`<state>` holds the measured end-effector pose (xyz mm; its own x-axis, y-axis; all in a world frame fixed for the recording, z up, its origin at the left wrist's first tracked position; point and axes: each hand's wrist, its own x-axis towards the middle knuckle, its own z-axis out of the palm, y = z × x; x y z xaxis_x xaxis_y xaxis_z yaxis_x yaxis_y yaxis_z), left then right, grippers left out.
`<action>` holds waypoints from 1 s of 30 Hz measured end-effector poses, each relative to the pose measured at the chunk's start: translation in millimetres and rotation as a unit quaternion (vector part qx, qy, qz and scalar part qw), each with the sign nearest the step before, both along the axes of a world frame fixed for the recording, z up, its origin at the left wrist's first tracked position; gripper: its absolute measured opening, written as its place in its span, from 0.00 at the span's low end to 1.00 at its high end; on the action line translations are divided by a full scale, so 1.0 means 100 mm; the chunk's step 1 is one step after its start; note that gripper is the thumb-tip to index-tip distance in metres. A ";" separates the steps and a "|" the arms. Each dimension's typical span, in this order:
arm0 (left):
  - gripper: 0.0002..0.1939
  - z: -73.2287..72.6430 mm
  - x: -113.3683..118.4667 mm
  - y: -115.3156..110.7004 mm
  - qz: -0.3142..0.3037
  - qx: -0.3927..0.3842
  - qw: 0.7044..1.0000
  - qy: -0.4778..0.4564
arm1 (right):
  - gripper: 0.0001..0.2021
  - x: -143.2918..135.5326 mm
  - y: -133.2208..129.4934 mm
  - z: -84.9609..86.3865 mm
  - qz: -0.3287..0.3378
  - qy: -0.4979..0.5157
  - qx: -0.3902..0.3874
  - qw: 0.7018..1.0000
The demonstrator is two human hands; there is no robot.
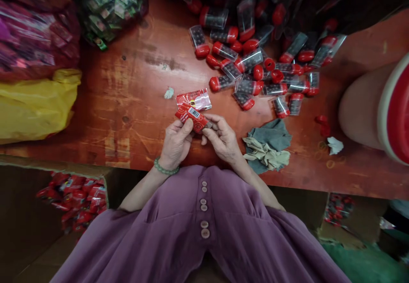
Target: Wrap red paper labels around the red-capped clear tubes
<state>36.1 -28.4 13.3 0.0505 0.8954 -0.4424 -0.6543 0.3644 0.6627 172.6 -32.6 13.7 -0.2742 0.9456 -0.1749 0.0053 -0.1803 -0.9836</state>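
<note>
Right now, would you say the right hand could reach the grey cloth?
Probably yes: nothing visible blocks the right hand from the grey cloth, though that hand is handling the red wrapper.

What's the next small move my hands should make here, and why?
I'd probably nudge what looks like a clear plastic tube farther into the red, barcoded plastic wrapper: its end pokes out by the right hand, while the left hand pinches the wrapper.

Glossy plastic wrapper (195, 120), matt cloth (271, 135), wooden table (105, 112)
</note>
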 end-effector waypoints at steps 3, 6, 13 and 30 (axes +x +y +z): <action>0.15 0.00 -0.01 -0.06 0.013 -0.014 1.000 0.020 | 0.18 -0.01 -0.01 -0.03 -0.010 0.017 -0.002 1.000; 0.15 0.02 0.00 -0.11 0.005 -0.025 0.999 0.033 | 0.17 -0.01 -0.03 -0.04 -0.022 0.034 -0.010 0.999; 0.15 0.06 -0.06 -0.20 0.001 -0.001 0.995 0.102 | 0.16 -0.04 -0.07 -0.10 -0.026 0.054 -0.012 0.998; 0.15 0.50 -1.59 -1.33 0.241 0.002 0.740 0.628 | 0.16 0.13 0.21 0.00 0.051 -0.316 0.312 0.894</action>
<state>-123.1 -161.5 63.4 -0.7237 0.6773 0.1325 0.4252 0.2863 0.8586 186.0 -11.5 13.5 -0.3976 0.8886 0.2286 0.5809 0.4366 -0.6869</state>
